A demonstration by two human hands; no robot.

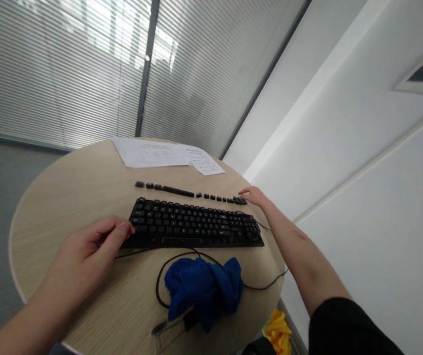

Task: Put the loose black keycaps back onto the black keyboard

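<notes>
A black keyboard lies on the round wooden table, its bottom row lacking keycaps. Behind it runs a row of loose black keycaps, with the long space bar among them. My left hand is at the keyboard's left end, thumb and fingers pinched together at its edge; whether anything small is between them is hidden. At the right end of the keycap row, my right hand reaches with its fingertips at the last caps; its grip is too small to make out.
Printed papers lie at the table's far edge. In front of the keyboard are a crumpled blue cloth and a looping black cable. A yellow item is below the table at the right, near the white wall.
</notes>
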